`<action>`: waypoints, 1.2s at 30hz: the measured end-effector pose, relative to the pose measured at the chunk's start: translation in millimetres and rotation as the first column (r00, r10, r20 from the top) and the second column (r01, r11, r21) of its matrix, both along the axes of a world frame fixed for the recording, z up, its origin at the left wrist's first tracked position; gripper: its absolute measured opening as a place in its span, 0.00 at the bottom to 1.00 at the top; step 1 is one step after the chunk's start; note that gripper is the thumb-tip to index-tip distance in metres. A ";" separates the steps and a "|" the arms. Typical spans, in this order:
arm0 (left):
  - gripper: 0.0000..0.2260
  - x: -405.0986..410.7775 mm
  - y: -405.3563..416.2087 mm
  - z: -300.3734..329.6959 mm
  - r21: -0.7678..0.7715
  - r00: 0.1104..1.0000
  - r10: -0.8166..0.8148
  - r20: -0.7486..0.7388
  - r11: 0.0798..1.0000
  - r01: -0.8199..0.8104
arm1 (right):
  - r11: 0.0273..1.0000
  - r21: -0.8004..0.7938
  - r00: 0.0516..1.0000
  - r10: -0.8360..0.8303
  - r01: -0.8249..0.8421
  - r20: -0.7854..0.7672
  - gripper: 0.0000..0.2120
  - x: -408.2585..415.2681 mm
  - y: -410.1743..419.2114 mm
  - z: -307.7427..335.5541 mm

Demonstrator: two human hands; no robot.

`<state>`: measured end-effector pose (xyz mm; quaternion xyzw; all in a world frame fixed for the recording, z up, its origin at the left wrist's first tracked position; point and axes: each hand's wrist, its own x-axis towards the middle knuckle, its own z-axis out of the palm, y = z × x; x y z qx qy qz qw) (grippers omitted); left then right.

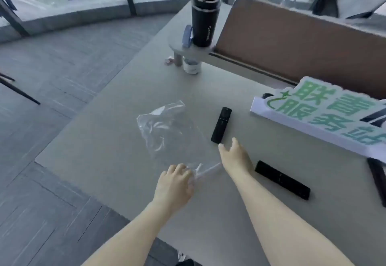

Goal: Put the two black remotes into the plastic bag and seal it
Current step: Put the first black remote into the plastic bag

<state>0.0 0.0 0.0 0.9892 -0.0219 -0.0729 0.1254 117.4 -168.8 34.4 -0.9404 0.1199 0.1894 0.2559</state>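
While the left hand pinches the plastic bag edge, the right hand — grip wide — nears one remote; both remotes unbagged.

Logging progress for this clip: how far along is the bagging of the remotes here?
Early stage. Done: nothing bagged; the plastic bag lies flat and empty on the table. In hand: the left hand grips the bag's near edge, and the open right hand reaches toward the upright remote. Left: both it and the second remote must go in, then sealing.
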 end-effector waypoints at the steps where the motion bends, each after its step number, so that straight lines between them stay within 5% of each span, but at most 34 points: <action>1: 0.10 1.1 1.9 -3.5 -0.008 1.000 -0.017 -0.025 1.000 0.016 | 0.999 -0.023 0.999 -0.034 0.034 0.013 0.31 11.3 6.0 -4.8; 7: 0.07 5.7 6.8 -16.1 0.002 0.999 0.038 0.026 0.999 -0.038 | 0.993 -0.061 0.989 -0.096 0.104 0.111 0.27 65.4 37.6 -26.7; 12: 0.03 9.4 7.4 -6.5 -0.054 0.995 0.102 -0.005 0.993 -0.102 | 0.995 -0.067 0.997 -0.068 0.072 0.048 0.18 77.4 35.0 -31.5; 16: 0.05 18.3 -1.0 7.9 -0.116 0.986 0.167 -0.012 0.979 -0.167 | 0.958 0.280 0.998 -0.060 0.063 -0.020 0.07 54.0 -11.3 1.9; 21: 0.07 38.2 -32.1 26.8 -0.205 0.974 0.224 0.033 0.955 -0.213 | 0.717 0.687 0.987 -0.002 0.115 -0.163 0.06 -28.8 -81.0 76.0; 25: 0.08 46.4 -61.8 49.6 -0.258 0.955 0.294 0.042 0.926 -0.274 | 0.790 0.608 0.942 0.140 0.079 -0.304 0.07 -61.1 -104.3 82.7; 30: 0.08 40.1 -77.7 64.9 -0.218 0.949 0.308 0.070 0.933 -0.287 | 0.795 0.607 0.951 0.186 0.003 -0.249 0.08 -42.6 -87.6 72.8; 33: 0.08 35.1 -79.6 67.1 -0.235 0.933 0.348 0.089 0.918 -0.320 | 0.729 0.683 0.965 0.135 0.057 -0.225 0.09 -38.9 -86.9 66.0; 36: 0.07 33.2 -81.0 66.7 -0.324 0.928 0.353 0.115 0.897 -0.301 | 0.794 0.593 0.978 -0.009 0.135 -0.210 0.11 -46.3 -110.2 54.3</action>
